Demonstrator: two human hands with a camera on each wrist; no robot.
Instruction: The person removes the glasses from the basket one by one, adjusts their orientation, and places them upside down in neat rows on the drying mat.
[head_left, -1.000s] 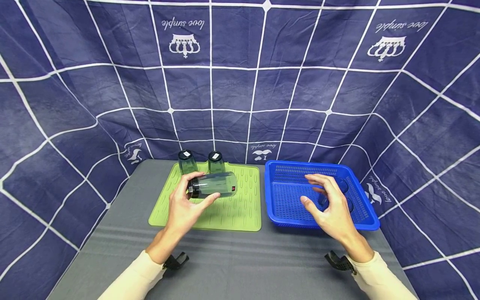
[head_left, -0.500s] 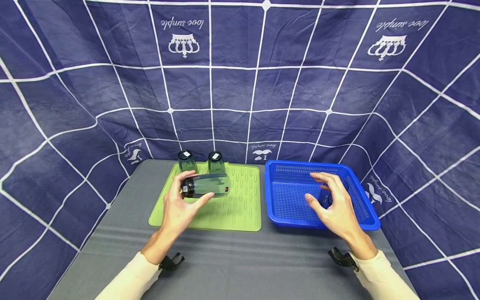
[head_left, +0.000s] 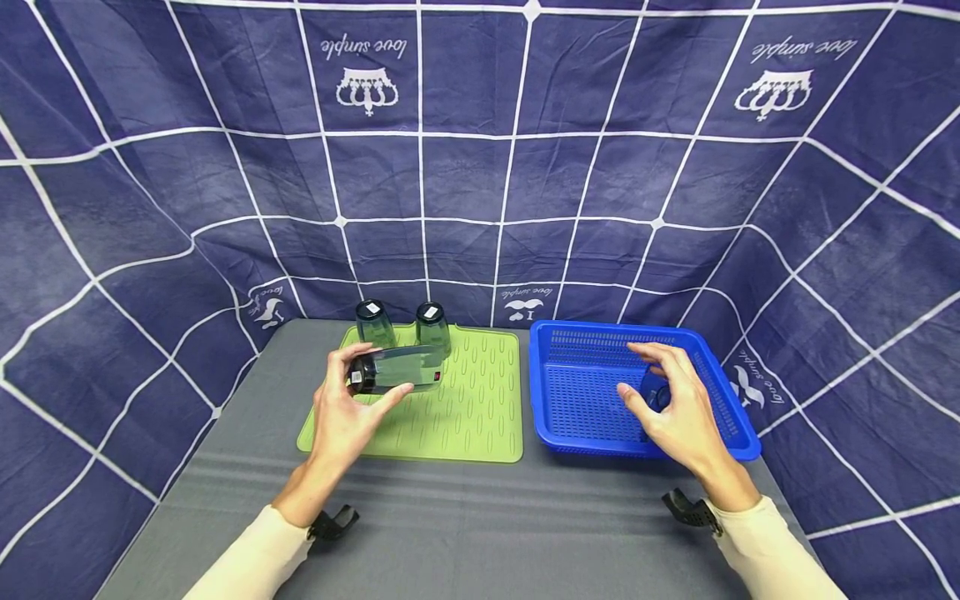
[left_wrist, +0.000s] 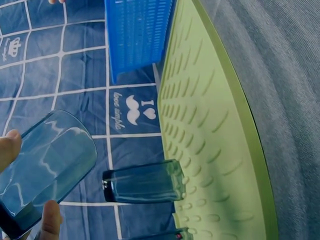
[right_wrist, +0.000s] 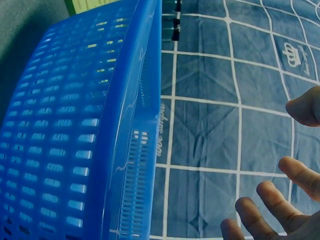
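My left hand (head_left: 337, 421) grips a smoky, see-through drinking glass (head_left: 405, 368) by its dark base end, with thumb and fingers on opposite sides. The glass lies sideways in the air over the green drying mat (head_left: 480, 425), its mouth to the right. Two matching glasses, a left one (head_left: 377, 325) and a right one (head_left: 432, 327), stand upside down at the mat's back edge. Over the blue basket (head_left: 581, 444) my right hand (head_left: 678, 417) hovers with fingers spread and relaxed, holding nothing. Partly hidden behind it, a dark glass (head_left: 657, 390) lies in the basket.
A grey cloth (head_left: 480, 533) covers the table. The basket stands just right of the mat. Dark blue curtain (head_left: 480, 183) with white lines encloses the back and both sides.
My left hand has moved left with the glass, which now reaches less far across the mat. The right hand has drifted slightly right over the basket.
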